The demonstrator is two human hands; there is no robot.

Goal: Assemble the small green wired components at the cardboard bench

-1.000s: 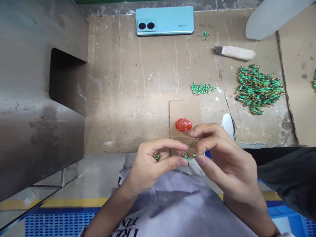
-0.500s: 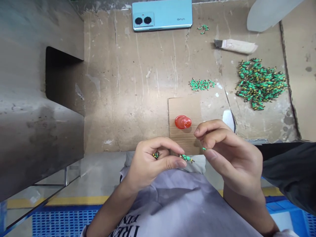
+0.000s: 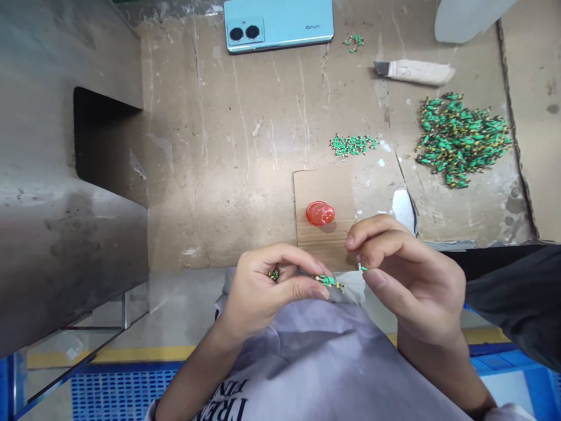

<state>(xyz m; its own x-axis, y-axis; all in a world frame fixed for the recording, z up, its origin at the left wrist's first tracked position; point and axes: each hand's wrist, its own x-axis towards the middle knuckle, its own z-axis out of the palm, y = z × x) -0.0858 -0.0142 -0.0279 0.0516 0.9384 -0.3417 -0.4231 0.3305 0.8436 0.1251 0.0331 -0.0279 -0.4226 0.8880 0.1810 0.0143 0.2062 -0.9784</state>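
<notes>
Between thumb and forefinger, my left hand (image 3: 272, 286) pinches a small green figure (image 3: 328, 281) with yellow and dark bits at its end. More such pieces (image 3: 274, 274) show inside the curled fingers of that hand. My right hand (image 3: 403, 275) is to the right, its thumb and fingertips closed on a tiny green piece (image 3: 363, 269); its exact kind is too small to make out. A gap separates the two hands. Just beyond them a small red cup-like thing (image 3: 320, 214) stands on a cardboard piece (image 3: 302, 240).
A large heap of green figures (image 3: 464, 140) lies at the right. Small green pieces (image 3: 354, 145) form a patch mid-table, with a few more (image 3: 353, 42) farther back. A wrapped blade (image 3: 416, 71), a light blue phone (image 3: 280, 26) and a metal housing (image 3: 109, 234) surround the work area.
The view has shifted slightly, so the table things sit a little higher and to the left. Both hands keep their pinches, and the held figure has turned slightly.
</notes>
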